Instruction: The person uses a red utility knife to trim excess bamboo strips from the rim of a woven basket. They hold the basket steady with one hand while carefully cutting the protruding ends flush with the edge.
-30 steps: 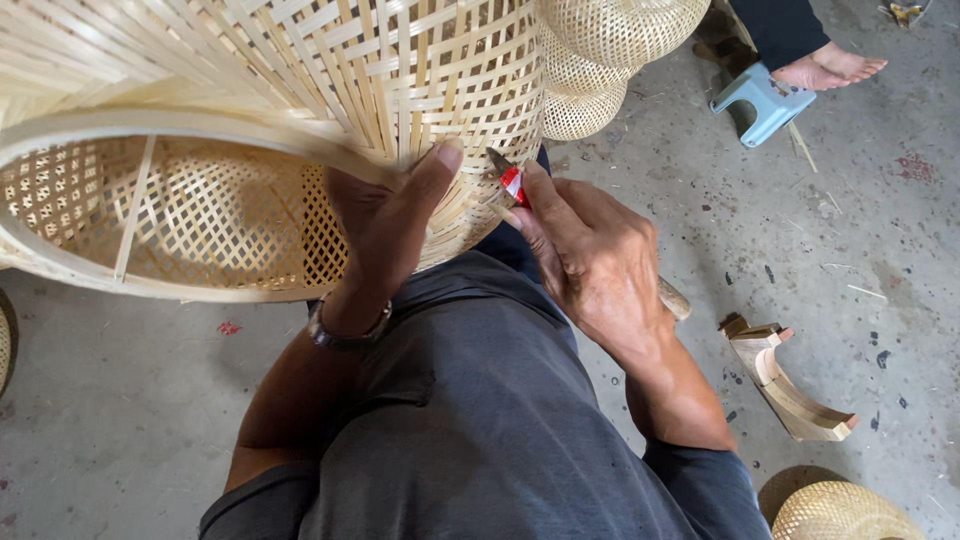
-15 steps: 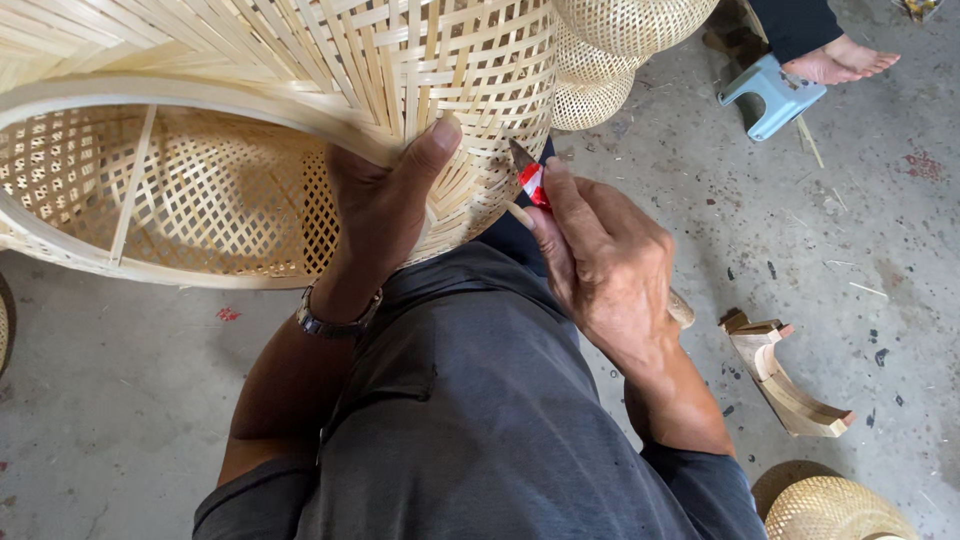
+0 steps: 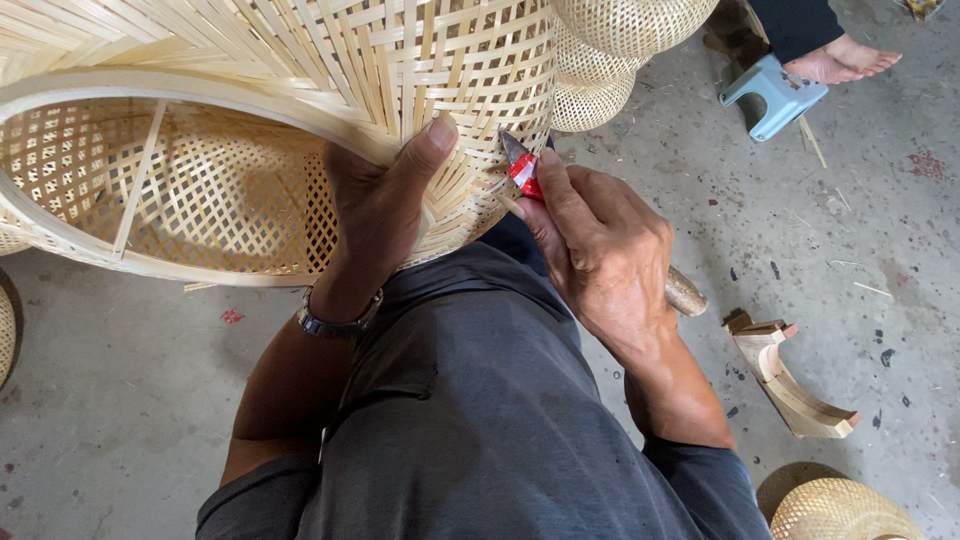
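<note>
A large woven bamboo basket (image 3: 250, 130) fills the upper left of the frame, lying on its side with its open mouth turned toward the left and its pale rim band curving across the weave. At the far left edge a sliver of another round woven piece (image 3: 6, 335) shows against the concrete floor (image 3: 110, 400). Just left of centre, the left hand (image 3: 385, 205) grasps the basket at its rim, fingers tucked under the edge and the thumb pressed flat on the outer weave; a metal wristwatch (image 3: 335, 322) circles that wrist. Right of centre, the right hand (image 3: 600, 250) is clenched around a small knife (image 3: 520, 165) with a red-and-white wrapped neck, its blade tip touching the basket's splints and its wooden handle end poking out behind the palm. Above it, in the upper middle, smaller woven baskets (image 3: 610, 40) are stacked. Further right, a light blue plastic stool (image 3: 775, 95) stands by another person's bare foot (image 3: 840, 58) at the upper right. A curved wooden block (image 3: 790, 375) lies on the floor at mid right, and a woven hat-like piece (image 3: 840, 510) sits in the lower right corner.
</note>
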